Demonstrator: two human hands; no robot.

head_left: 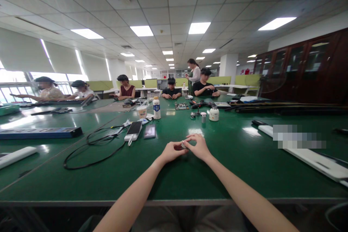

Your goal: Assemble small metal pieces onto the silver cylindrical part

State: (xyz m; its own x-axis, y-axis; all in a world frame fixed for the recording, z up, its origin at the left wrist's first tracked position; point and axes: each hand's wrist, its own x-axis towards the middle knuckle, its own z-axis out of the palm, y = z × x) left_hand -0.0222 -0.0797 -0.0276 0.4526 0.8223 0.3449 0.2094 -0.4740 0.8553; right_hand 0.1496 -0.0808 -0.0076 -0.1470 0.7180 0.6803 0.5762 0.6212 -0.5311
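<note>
A small, pale, roundish thing (184, 145), its details too small to tell, sits pinched between the fingertips of the left hand (173, 151) and right hand (199, 147). Green table (187, 185) stretches to the near edge, the phone (134, 128) well left, the white jar (214, 114) beyond. Both forearms reach forward, converging, fingers curled inward.

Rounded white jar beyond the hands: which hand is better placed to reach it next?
Right hand, probably: nearer the white jar than the left hand, though both hold a small object.
</note>
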